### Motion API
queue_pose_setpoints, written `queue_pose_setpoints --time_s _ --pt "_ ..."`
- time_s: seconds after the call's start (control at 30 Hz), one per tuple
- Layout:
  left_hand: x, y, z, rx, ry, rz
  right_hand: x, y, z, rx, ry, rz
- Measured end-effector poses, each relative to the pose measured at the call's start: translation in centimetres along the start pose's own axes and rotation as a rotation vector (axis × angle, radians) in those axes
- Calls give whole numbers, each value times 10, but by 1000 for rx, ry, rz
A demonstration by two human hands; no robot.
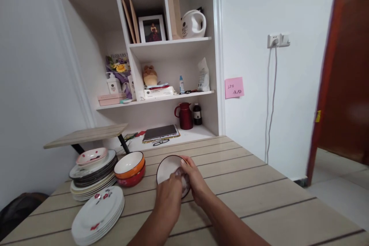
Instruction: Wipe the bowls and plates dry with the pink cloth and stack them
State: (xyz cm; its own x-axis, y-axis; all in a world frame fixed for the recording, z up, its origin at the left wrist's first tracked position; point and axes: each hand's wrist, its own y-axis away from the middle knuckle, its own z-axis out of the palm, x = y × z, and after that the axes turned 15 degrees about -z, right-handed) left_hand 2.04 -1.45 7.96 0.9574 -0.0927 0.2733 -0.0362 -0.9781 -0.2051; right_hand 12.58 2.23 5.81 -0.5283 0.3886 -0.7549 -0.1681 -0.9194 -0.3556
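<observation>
A white bowl point(165, 169) with a dark rim is tilted toward me above the table's middle. My right hand point(193, 177) grips its right rim, thumb on the inner side. Inside the bowl my left hand point(170, 192) has its fingers closed and pressed against a crumpled greyish cloth point(184, 181), which is partly hidden by both hands. To the left stand an orange bowl point(129, 167) nested in a red bowl point(134, 180), and a stack of white plates point(86, 215) with red flowers.
Behind these, a taller plate stack point(77, 190) carries a small pink-dotted bowl point(91, 157). A raised wooden stand point(86, 135) is at the back left. A laptop point(160, 132), glasses point(161, 142) and a red jug point(185, 116) lie or stand at the shelf base beyond the slatted table point(259, 200).
</observation>
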Motion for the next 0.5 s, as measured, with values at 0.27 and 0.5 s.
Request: queue_pose_setpoints --time_s 0.27,0.5 --pt "-5 -16 -14 211 -342 158 6 6 5 -116 -22 -58" --pt "-6 -7 -2 83 -256 -4 7 -1 -1 17 13 -19"
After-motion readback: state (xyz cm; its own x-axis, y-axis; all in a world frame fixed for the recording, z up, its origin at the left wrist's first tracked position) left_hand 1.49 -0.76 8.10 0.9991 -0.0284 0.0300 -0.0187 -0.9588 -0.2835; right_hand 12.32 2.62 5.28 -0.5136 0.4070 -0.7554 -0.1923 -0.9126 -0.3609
